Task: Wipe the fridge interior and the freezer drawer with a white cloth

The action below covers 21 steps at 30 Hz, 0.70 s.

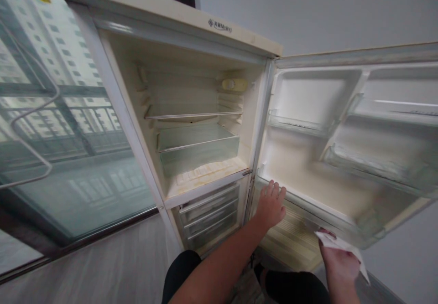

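An old cream fridge (191,30) stands with its upper door (342,126) swung wide to the right. My left hand (271,205) reaches to the bottom edge of that door near the hinge, fingers spread and touching the lower door shelf rim. My right hand (338,263) sits low at the right, shut on a white cloth or wipe (342,244) just under the door's bottom edge. The fridge's inside holds a glass shelf (193,115) and a clear crisper drawer (198,149), both with nothing in them.
The lower freezer compartment (208,213) shows several clear drawers, its door also open with a ribbed inner panel (294,240). A large glass window (51,126) with a metal rack stands left of the fridge. Grey floor (102,267) lies below; my knees are at the bottom.
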Each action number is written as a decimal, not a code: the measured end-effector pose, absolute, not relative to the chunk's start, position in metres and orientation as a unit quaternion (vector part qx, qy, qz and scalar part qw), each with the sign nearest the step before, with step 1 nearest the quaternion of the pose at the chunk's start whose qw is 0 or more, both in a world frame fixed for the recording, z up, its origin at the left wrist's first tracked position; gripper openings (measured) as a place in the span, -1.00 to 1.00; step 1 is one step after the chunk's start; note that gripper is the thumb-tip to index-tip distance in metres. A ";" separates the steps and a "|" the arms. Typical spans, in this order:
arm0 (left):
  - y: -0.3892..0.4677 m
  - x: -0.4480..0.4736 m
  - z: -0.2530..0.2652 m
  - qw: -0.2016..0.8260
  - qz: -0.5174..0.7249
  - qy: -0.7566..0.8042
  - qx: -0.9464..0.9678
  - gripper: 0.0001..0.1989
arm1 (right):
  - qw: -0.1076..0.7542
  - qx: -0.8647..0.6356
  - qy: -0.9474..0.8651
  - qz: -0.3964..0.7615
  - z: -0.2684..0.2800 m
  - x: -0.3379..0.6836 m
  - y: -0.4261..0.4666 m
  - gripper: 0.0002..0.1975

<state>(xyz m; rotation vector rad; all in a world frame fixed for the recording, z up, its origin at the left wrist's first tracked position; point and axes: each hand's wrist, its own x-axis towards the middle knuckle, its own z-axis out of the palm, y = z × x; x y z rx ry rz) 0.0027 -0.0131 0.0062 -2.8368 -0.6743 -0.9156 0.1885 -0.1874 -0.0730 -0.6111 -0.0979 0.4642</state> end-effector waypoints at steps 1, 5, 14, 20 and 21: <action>-0.015 0.003 0.006 0.036 -0.298 -0.223 -0.927 -0.26 | 0.934 -0.281 -0.034 0.219 -0.069 0.193 -0.193 -0.80; -0.017 0.000 -0.003 -0.005 -0.289 -0.211 -0.934 0.00 | 0.953 -0.224 0.039 0.201 -0.057 0.208 -0.209 -0.76; -0.011 -0.010 0.011 -0.045 -0.256 -0.184 -0.948 0.06 | 0.918 -0.278 0.086 0.270 -0.039 0.186 -0.193 -0.81; -0.018 -0.028 -0.006 -0.201 -0.245 -0.135 -0.939 -0.30 | 0.868 -0.314 0.031 0.384 -0.046 0.139 -0.157 -0.83; -0.024 -0.034 -0.018 -0.266 -0.236 -0.128 -0.926 -0.36 | 0.847 -0.348 0.003 0.402 -0.051 0.133 -0.156 -0.87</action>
